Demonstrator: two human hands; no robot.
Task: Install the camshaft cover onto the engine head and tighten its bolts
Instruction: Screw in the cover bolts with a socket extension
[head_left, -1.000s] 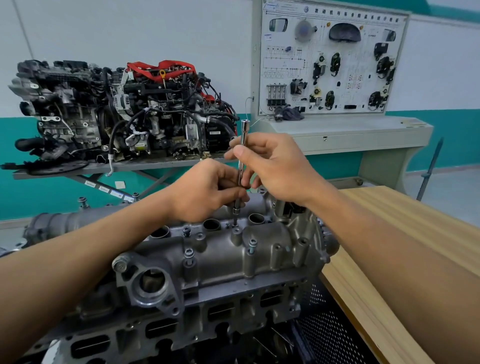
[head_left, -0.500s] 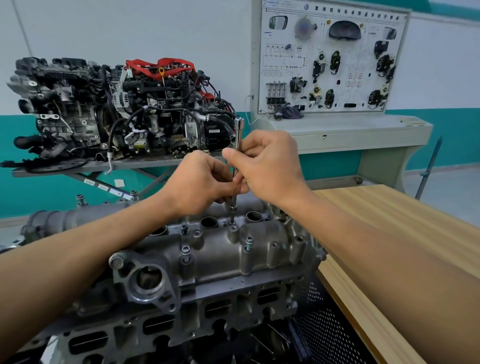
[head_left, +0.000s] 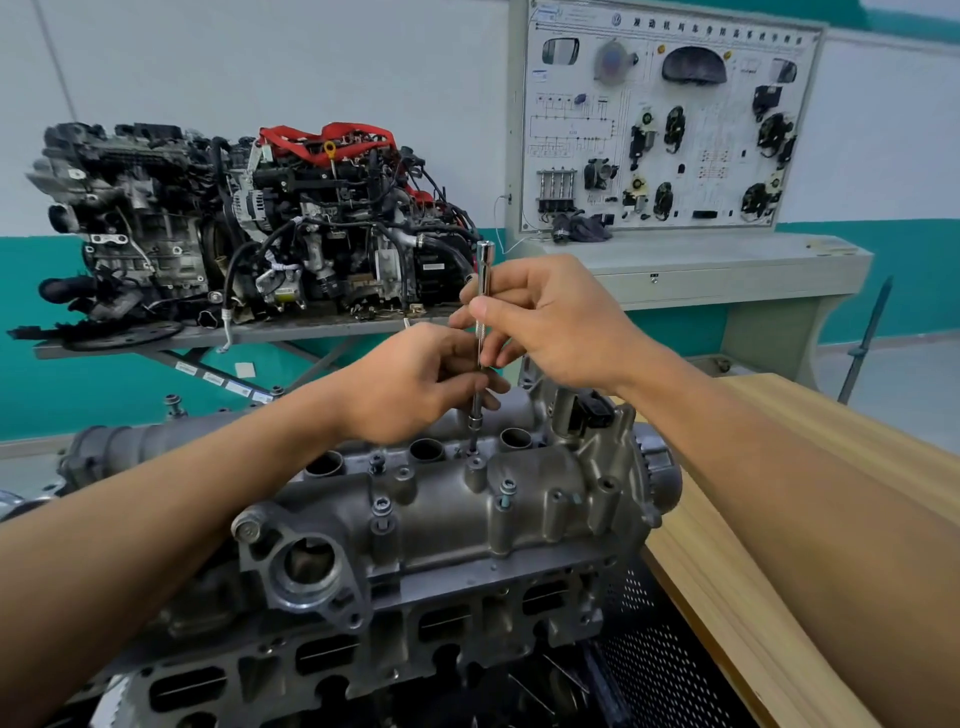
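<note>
While two hands (head_left: 410, 387) (head_left: 558, 322) grip, one driver (head_left: 485, 273)

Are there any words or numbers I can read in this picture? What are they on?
No text can be quoted for sure.
Display board: Chinese heading along its top, too blurred to read.
Stickers on the engine stand: too small.
White label on the far engine: too small.

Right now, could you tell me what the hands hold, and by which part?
Both hold an upright chrome extension bar: the right hand pinches its upper shaft, the left hand grips its lower shaft, just above the socket end.
</note>
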